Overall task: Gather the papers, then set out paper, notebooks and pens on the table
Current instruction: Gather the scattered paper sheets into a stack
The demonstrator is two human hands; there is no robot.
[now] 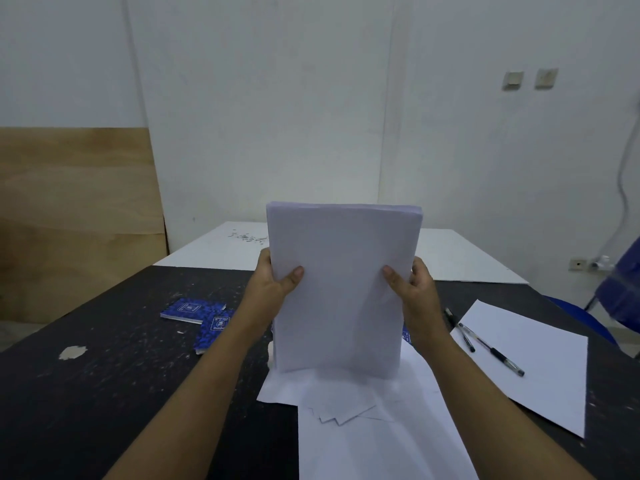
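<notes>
Head view: my left grip (273, 289) and right grip (415, 292) clasp the sides of an upright paper stack (343, 289), which may skid on loose sheets (381, 445) beneath and fan apart.

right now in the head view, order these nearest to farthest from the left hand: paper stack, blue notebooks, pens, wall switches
1. paper stack: held by the left hand at its left edge.
2. blue notebooks: on the table, just left of that hand.
3. pens: right of the stack, beyond the right hand.
4. wall switches: far wall, upper right.
</notes>
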